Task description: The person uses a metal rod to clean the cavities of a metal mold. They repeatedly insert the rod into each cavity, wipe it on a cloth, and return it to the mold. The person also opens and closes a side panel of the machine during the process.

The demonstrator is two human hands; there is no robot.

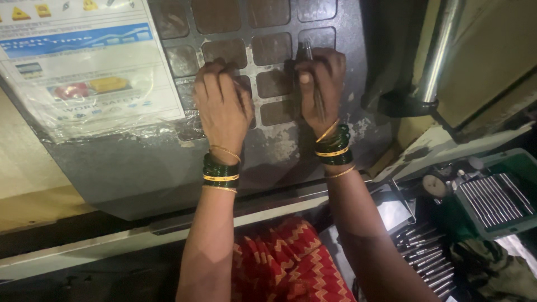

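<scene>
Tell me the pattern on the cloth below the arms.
Red cloth with orange zigzag lines, head view.

dark metal panel with square recesses (268, 140): frame centre | plastic-wrapped printed poster (84, 67): on panel, upper left | green tray of metal rods (495, 198): lower right | left hand (222, 106), right hand (321, 84): side by side on panel

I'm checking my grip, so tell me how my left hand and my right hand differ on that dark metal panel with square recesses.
The right hand grips a slim metal tool upright against the dark metal panel with square recesses; the left hand shows no tool, its fingers curled onto the panel. The left hand sits slightly lower than the right hand. Both wrists wear green and gold bangles.
</scene>
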